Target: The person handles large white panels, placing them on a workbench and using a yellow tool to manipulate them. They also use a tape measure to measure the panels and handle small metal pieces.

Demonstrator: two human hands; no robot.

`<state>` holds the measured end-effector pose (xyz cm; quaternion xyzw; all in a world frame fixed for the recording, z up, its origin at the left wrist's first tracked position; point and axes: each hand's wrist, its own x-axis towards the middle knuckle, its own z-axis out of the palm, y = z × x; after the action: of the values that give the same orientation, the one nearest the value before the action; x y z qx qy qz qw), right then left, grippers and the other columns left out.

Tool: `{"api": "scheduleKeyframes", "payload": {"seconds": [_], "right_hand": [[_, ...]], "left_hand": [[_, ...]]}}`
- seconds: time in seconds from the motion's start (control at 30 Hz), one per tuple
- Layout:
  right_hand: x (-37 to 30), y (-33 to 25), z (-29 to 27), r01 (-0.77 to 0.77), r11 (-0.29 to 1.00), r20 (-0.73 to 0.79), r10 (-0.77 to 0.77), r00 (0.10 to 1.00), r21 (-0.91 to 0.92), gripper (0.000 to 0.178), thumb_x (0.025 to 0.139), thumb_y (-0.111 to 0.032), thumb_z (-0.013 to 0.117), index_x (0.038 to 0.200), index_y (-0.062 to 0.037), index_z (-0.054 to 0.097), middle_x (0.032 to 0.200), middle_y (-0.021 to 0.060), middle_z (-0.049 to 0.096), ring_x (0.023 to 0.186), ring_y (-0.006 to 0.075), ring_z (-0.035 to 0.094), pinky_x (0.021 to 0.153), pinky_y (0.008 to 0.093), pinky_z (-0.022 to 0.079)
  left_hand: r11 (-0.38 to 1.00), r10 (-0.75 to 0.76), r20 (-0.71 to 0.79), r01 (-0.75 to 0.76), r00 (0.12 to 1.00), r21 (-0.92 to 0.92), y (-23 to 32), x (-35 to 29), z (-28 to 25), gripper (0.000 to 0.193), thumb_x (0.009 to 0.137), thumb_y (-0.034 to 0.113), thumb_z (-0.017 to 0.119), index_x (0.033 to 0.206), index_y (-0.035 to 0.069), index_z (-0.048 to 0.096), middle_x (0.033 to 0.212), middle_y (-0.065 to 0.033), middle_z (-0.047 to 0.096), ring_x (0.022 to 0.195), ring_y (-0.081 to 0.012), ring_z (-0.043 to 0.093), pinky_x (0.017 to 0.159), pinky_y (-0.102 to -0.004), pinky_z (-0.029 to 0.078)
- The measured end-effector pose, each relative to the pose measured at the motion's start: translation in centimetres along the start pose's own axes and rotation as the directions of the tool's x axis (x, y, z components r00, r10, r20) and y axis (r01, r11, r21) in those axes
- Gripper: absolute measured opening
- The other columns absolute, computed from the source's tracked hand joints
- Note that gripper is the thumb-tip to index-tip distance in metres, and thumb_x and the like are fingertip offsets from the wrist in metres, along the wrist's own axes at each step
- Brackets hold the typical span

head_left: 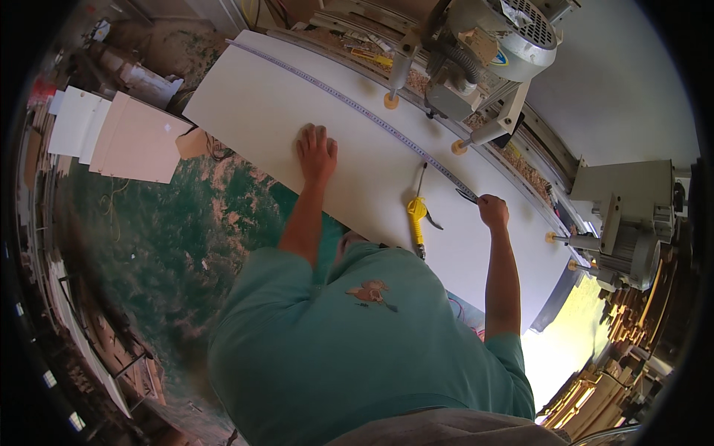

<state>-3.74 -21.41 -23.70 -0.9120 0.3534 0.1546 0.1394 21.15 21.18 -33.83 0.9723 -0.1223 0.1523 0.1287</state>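
A long steel measuring tape (372, 119) lies stretched across the large white flat panel (275, 119) on the workbench. The right hand (493, 211) is clenched, pinching the tape's near end; the left hand (317, 152) presses flat, fingers spread (palm down). A yellow-handled air blow gun (416, 215) rests between them.
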Motion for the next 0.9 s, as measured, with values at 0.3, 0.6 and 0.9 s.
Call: {"api": "scheduleKeyframes", "payload": {"seconds": [0.3,0.6,0.9], "right_hand": [[1.4,4.5,0.1,0.027,1.0,-0.065,-0.027,0.998,0.006,0.027,0.088,-0.034,0.055,0.095,-0.0174,0.074,0.097,0.0112,0.072,0.092,0.034,0.067,0.081,0.0458,0.054],[2.2,2.1,0.7,0.019,0.999,-0.068,-0.021,0.997,-0.03,0.027,0.089,-0.035,0.054,0.094,-0.0163,0.073,0.098,0.0119,0.071,0.094,0.0345,0.066,0.081,0.0475,0.054],[4.3,5.7,0.2,0.014,0.99,-0.24,-0.049,0.97,-0.144,0.029,0.094,-0.039,0.055,0.095,-0.0161,0.072,0.099,0.011,0.068,0.095,0.0337,0.065,0.084,0.0468,0.052]], "left_hand": [[1.0,-0.016,0.048,0.015,0.999,0.019,0.6,0.3,-0.8,0.051,0.093,0.04,0.054,0.137,0.014,0.051,0.149,-0.0124,0.04,0.14,-0.0342,0.034,0.112,-0.0547,0.029],[0.998,0.003,0.054,-0.006,0.999,0.067,0.6,0.5,-0.1,0.051,0.094,0.042,0.053,0.137,0.014,0.052,0.148,-0.0125,0.042,0.14,-0.0347,0.035,0.112,-0.055,0.028],[0.998,0.009,0.065,-0.013,0.998,0.063,0.4,0.4,0.3,0.05,0.095,0.044,0.051,0.137,0.016,0.052,0.15,-0.0103,0.041,0.14,-0.0329,0.035,0.112,-0.0528,0.028]]}}
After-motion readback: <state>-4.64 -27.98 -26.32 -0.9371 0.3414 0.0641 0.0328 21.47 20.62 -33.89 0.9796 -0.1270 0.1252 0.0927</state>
